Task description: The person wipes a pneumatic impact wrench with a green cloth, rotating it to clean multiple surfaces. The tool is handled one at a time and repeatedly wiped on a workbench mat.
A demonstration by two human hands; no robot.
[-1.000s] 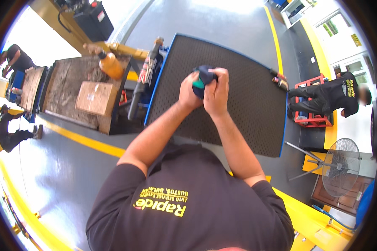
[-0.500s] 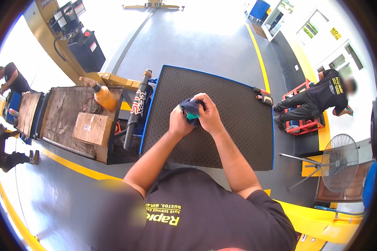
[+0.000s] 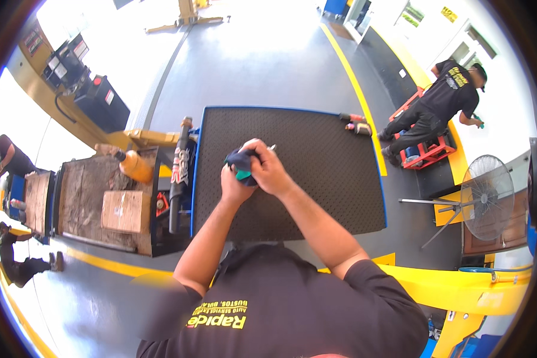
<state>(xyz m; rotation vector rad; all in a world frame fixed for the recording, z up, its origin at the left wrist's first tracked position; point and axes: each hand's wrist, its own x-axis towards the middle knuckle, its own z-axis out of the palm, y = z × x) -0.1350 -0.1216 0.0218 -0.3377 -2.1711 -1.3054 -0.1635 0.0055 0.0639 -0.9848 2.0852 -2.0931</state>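
Observation:
Both of my hands are together above a blue-edged workbench with a black dotted mat [image 3: 316,191]. Between them is a bunched dark navy and teal cloth [image 3: 241,160]. My left hand [image 3: 235,186] closes around it from below and the left. My right hand [image 3: 267,169] grips it from the right, fingers bent over the top. A small shiny metal end [image 3: 272,147] shows beside the right knuckles; the rest of that thing is hidden by the hand and cloth.
Handheld tools [image 3: 358,127] lie at the bench's far right corner. Left of the bench are a black tube-shaped part [image 3: 179,173], a cardboard box [image 3: 125,211] and an orange bottle [image 3: 137,167] on a worn cart. A fan [image 3: 487,197] and a co-worker [image 3: 441,101] are at right.
The view has shifted, so the bench and hands sit further left. My hands have turned the cloth, and a shiny metal end now shows beside the right hand.

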